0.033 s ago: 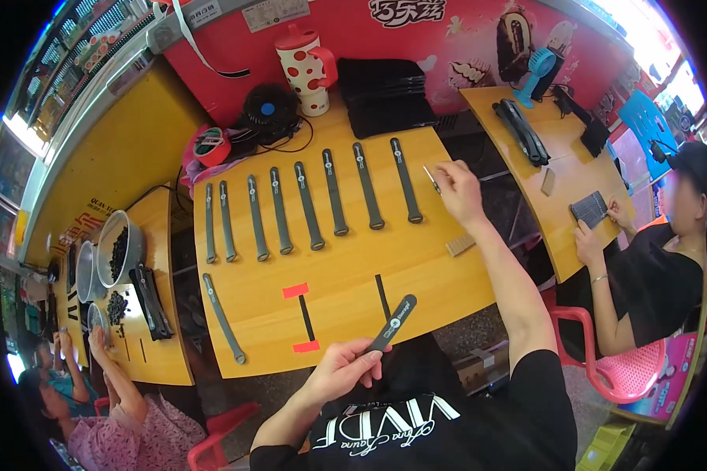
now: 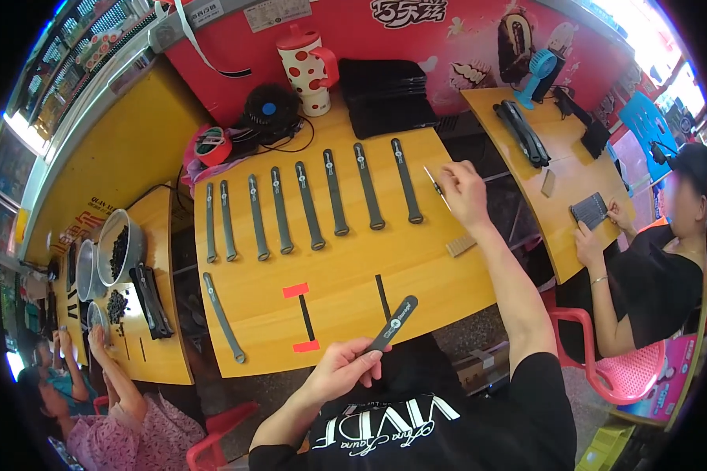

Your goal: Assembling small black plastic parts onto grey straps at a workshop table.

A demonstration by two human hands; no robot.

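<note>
My left hand (image 2: pixel 344 374) pinches a dark grey flat strap (image 2: pixel 397 322) with a rounded end and white print, tilted over the table's front edge. At the right, my right hand (image 2: pixel 465 192) hovers by a slim pen-like metal tool (image 2: pixel 434 180), its fingers loosely bent and seemingly off it. Several similar straps (image 2: pixel 368 188) lie in a spaced row across the table, and one more strap (image 2: pixel 225 322) lies at front left. Near the front, a black strip (image 2: pixel 306 318) runs between two red tape pieces (image 2: pixel 295 290); another black strip (image 2: pixel 382 297) is partly behind the held strap.
A small tan block (image 2: pixel 459 246) lies by my right forearm. At the back stand a spotted tumbler (image 2: pixel 302 74), a black fan (image 2: pixel 271 106), a tape roll (image 2: pixel 210 145) and black pouches (image 2: pixel 389 98). Other people work at side tables; bowls (image 2: pixel 126 247) stand left.
My right hand has shifted slightly right, uncovering more of the pen-like tool, whose tip stays in about the same place. My left hand and the strap have not visibly moved.
</note>
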